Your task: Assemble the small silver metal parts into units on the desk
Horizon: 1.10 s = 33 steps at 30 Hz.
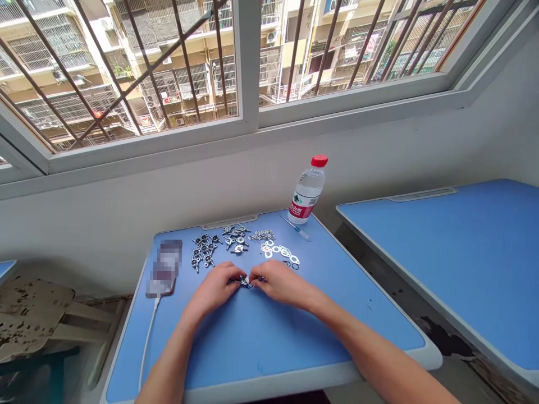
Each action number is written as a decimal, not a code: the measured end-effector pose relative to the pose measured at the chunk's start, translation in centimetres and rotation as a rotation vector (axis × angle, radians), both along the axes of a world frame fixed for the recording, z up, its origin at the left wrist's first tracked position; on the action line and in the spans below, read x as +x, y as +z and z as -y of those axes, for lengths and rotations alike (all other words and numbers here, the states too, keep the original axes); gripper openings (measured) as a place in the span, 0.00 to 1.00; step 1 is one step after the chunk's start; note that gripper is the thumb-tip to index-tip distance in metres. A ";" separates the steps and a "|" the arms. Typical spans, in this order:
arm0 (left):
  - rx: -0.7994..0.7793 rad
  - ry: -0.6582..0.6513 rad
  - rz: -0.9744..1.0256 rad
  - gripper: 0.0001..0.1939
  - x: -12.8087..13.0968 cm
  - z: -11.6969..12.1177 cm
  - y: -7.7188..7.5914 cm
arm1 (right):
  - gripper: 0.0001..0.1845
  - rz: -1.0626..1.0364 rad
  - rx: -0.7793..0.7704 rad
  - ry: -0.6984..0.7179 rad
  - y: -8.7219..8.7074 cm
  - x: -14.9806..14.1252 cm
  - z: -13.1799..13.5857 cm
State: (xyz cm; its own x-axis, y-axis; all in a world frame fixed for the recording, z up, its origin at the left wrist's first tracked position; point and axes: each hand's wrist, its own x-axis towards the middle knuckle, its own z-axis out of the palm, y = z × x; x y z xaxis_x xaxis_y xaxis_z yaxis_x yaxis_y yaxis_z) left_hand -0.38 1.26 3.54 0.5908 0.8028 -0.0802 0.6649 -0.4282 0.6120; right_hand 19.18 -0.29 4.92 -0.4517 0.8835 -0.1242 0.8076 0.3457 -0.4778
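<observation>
Low over the blue tabletop, near its middle, a small metal fitting (pixel 245 282) sits between my fingertips. My left hand (pixel 218 285) pinches it from the left side. My right hand (pixel 275 279) meets it from the right, thumb and fingers pressed together; whether a smaller piece is in them is hidden. Just beyond lie several dark round metal fittings with stems (pixel 205 247) and several shinier metal fittings (pixel 236 238). Further right are small metal pieces (pixel 263 235), flat white gaskets (pixel 285 251) and black rings (pixel 295 266) partly behind my right hand.
A slim screwdriver (pixel 298 230) lies by a red-capped water bottle (pixel 307 193) at the back right. A phone (pixel 165 266) with a white cable (pixel 148 336) rests on the left. Another blue table (pixel 455 247) stands to the right, beyond a gap. A barred window is ahead.
</observation>
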 end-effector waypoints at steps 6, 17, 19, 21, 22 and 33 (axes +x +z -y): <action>-0.012 -0.013 0.027 0.18 0.2 0.1 -0.1 | 0.13 0.042 0.014 -0.052 0.1 -0.6 0.0; -0.032 0.020 0.006 0.16 0.2 0.1 -0.1 | 0.12 -0.036 0.097 -0.136 -0.9 -0.3 -0.2; -0.029 0.027 0.000 0.15 0.3 0.2 0.1 | 0.12 -0.054 0.111 -0.165 -0.6 0.1 -0.4; -0.028 0.031 -0.004 0.15 0.3 0.2 0.2 | 0.11 -0.076 0.108 -0.196 -0.2 0.7 -0.6; -0.031 0.032 -0.004 0.14 0.3 0.2 0.3 | 0.11 -0.088 0.105 -0.211 0.1 1.0 -0.7; -0.050 0.040 0.003 0.15 0.2 0.1 0.2 | 0.11 0.081 0.078 -0.468 1.9 6.4 -2.7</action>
